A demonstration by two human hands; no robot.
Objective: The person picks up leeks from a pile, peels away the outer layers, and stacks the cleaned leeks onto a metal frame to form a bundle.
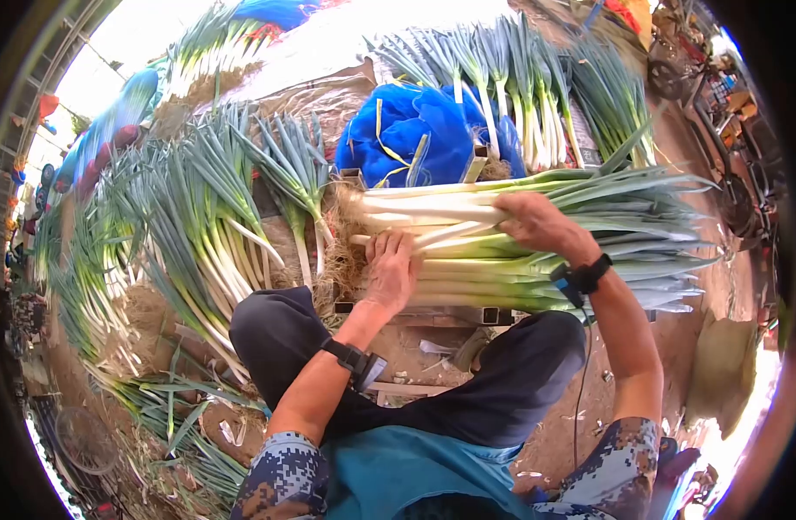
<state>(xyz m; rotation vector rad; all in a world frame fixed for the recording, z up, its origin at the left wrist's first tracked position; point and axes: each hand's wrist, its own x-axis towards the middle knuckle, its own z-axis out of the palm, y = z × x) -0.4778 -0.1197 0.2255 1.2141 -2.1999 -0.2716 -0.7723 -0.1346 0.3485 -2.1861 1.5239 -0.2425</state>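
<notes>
A thick pile of leeks [467,282] lies crosswise on a low stand in front of me, white stalks and roots to the left, green leaves to the right. My right hand [541,227] is closed around a leek partway along the top of the pile. My left hand [391,267] has its fingers curled over a white leek stalk [450,234] near the root end. The palm side of each hand is hidden. Tangled pale roots [347,230] stick out just left of my left hand.
Crumpled blue netting [406,134] sits right behind the pile. More leeks stand in rows on the left [198,208] and at the back right [528,95]. Loose leeks [194,442] lie at the lower left. My knees [276,334] flank the stand; a cable [580,390] hangs from my right wrist.
</notes>
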